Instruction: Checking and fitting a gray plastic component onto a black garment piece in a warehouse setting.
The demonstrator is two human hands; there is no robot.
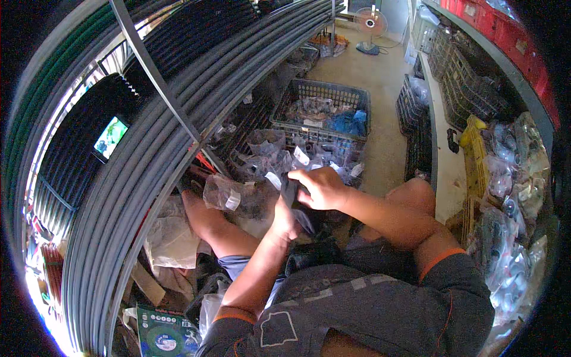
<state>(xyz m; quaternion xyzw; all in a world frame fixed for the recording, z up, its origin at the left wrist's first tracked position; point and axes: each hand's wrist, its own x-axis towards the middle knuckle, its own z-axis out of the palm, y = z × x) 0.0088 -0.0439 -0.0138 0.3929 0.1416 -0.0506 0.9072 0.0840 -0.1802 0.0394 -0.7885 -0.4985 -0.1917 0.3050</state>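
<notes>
A: Item, location?
B: Dark strip (289,190), between both hands; long axis roughly near to far, near end trailing rightward.
A: Grip?
B: Right hand (322,188): thumb and forefinger pinching the far end, from the right. Left hand (285,219): closed on the middle, from the left, fingers partly hidden.
A: Nearer hand?
B: Neither; both touching.
A: Beyond?
B: Clear bags (266,143), then crate (333,90).

Grey pipes (143,157): bowed by fisheye distortion
Daylight: white glare, left of pipes
Phone screen (110,138): glowing
Right hand (326,188): brightly lit
Rim: black, grainy
</notes>
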